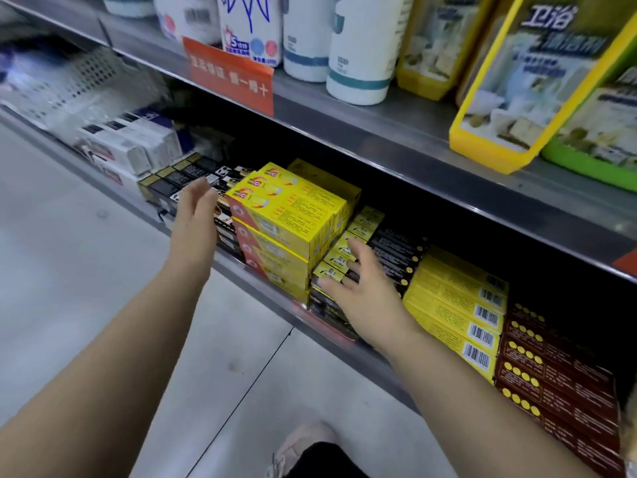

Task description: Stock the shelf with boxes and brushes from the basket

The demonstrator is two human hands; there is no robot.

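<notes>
— Where are the boxes sitting?
— The yellow boxes (289, 219) are sitting stacked on the lower shelf (262, 288), between both hands.
— And the fingers?
— The left hand (196, 212) is hovering spread, gripping nothing; the right hand (362, 291) is resting splayed on the black-and-yellow boxes (348, 250), empty.

I am reaching both bare arms forward. My left hand (197, 207) is hanging open, fingers together and pointing up, palm facing right. My right hand (362, 291) is lying palm-down, fingers spread, wrist slightly bent, holding nothing.
</notes>
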